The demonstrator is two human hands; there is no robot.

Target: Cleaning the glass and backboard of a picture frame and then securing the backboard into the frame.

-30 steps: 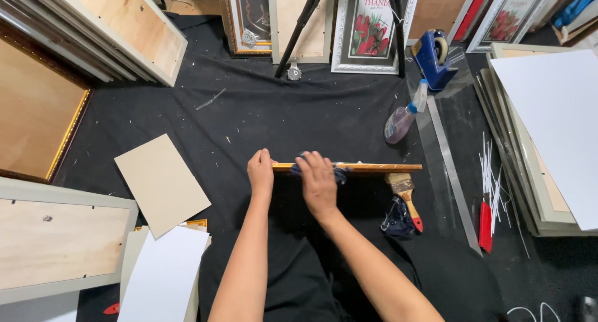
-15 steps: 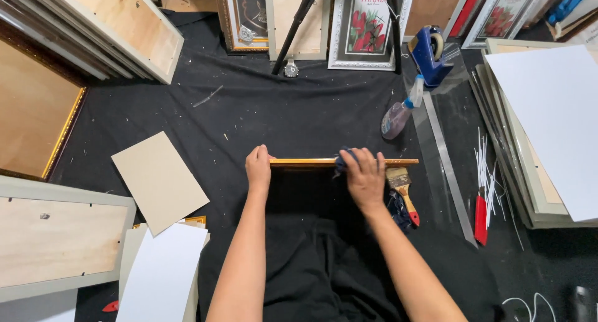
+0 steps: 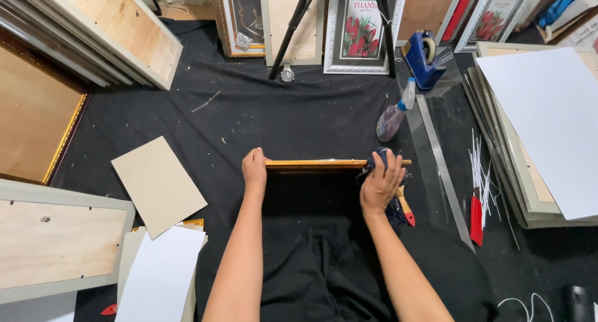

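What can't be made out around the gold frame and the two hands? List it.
Head view only:
- Gold frame: seen edge-on, so its face is hidden.
- Dark cloth: mostly covered by the right hand.
- Brush: bristles hidden behind that hand.
- Left hand: fingertips curl out of sight over the frame.

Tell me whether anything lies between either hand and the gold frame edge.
Nothing blocks the left hand; it grips the gold frame edge directly. The right hand presses a dark cloth against it, so cloth lies between.
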